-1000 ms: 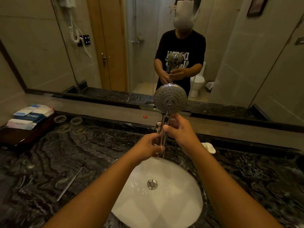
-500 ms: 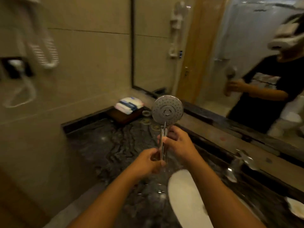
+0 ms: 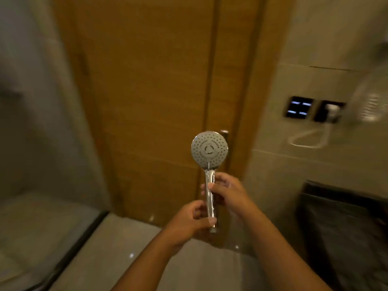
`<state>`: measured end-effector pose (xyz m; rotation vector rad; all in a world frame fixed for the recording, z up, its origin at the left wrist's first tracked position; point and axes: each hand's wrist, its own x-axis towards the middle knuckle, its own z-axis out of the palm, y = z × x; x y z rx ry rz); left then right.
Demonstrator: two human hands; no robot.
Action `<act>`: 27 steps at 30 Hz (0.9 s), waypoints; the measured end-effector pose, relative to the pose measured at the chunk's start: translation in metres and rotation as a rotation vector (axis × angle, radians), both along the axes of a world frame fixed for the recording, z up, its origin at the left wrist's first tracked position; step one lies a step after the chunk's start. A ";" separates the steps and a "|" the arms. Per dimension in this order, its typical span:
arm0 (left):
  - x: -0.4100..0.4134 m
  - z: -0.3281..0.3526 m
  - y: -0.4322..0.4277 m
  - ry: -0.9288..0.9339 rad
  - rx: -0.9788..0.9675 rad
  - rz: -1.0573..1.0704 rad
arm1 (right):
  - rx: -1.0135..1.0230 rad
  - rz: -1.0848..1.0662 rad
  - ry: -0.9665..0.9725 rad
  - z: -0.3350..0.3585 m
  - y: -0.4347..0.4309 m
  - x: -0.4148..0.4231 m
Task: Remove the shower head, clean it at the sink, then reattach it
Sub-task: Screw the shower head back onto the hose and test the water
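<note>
The shower head is held upright before the wooden door, with its round, grey, dotted face turned to the camera and its slim chrome handle shining. The handle is gripped low by the left hand and higher by the right hand. Carrying is judged the step in hand. Next, the handle's end must be aligned with its fitting, which is not in view.

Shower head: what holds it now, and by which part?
Both hands hold the shower head by its chrome handle: the right hand grips the upper part, the left hand the bottom end.
</note>
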<state>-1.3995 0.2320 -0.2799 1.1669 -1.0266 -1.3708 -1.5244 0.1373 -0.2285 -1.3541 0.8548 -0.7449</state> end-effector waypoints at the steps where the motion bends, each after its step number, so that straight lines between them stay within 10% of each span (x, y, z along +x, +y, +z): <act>1: 0.029 0.001 0.015 0.012 0.002 0.071 | 0.011 0.078 -0.006 -0.002 0.004 0.036; 12: 0.234 -0.010 0.215 0.038 0.112 0.895 | 0.166 0.868 -0.016 -0.025 0.152 0.360; 27: 0.487 -0.002 0.281 -0.104 0.224 1.363 | 0.192 1.203 -0.098 -0.026 0.228 0.685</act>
